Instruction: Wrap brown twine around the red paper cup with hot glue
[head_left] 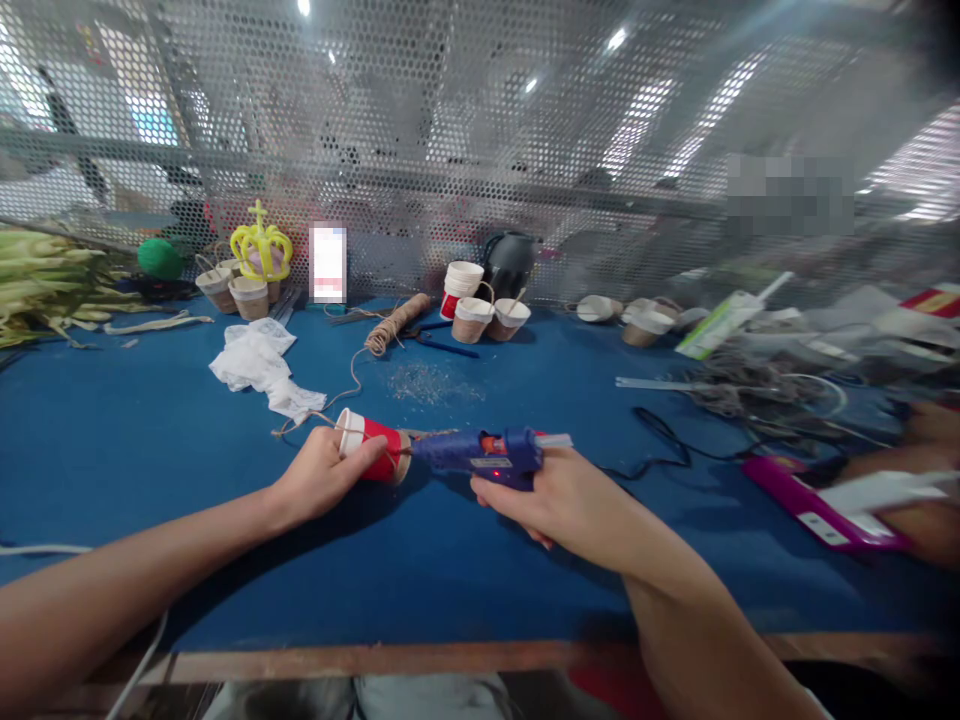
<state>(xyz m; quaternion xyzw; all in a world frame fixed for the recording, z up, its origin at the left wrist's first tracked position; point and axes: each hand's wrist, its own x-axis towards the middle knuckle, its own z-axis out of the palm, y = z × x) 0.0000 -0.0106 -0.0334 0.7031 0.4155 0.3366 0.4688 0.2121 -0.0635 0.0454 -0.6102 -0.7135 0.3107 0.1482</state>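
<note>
My left hand (pixel 322 472) grips a red and white paper cup (pixel 381 452) lying on its side, mouth toward the left. Twine (pixel 346 428) runs over the cup and back to a twine-wound stick (pixel 397 325). In my right hand (pixel 551 495) is a blue hot glue gun (pixel 480 455) with a small red light lit and a clear glue stick (pixel 555 440) out of its back. Its nozzle points left at the cup's base end; whether it touches cannot be made out. Fingers on the handle are partly hidden.
White crumpled cloth (pixel 262 365), pliers (pixel 446 345) and twine-wrapped cups (pixel 472 318) lie beyond my hands. At left are corn husks (pixel 45 280) and a yellow crown-shaped piece (pixel 260 245). A co-worker's hand (pixel 900 480) and a purple device (pixel 821 505) are at right. Perforated metal (pixel 450 130) backs the table.
</note>
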